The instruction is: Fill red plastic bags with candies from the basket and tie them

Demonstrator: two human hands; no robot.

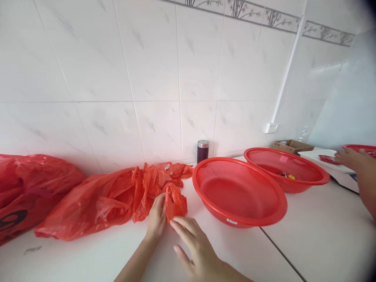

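Note:
My left hand (pixel 157 218) is closed around the near end of a crumpled red plastic bag (pixel 176 201) on the white table. Just right of it, my right hand (pixel 196 243) has its thumb and fingers apart. Its fingertips are at the lower edge of that bag; whether they touch it I cannot tell. Behind my left hand, more red plastic (pixel 114 192) stretches leftward in a loose, wrinkled heap. An unfilled red mesh basin (pixel 235 196) stands to the right of both hands.
A bulging red bag (pixel 44 188) with a black print lies far left. By the tiled wall stands a dark flask (pixel 203 152). Farther right are a second red basin (pixel 290 162) with small items, a cardboard box (pixel 293 146), a white scale (pixel 331 162) and another person's hand (pixel 351 158).

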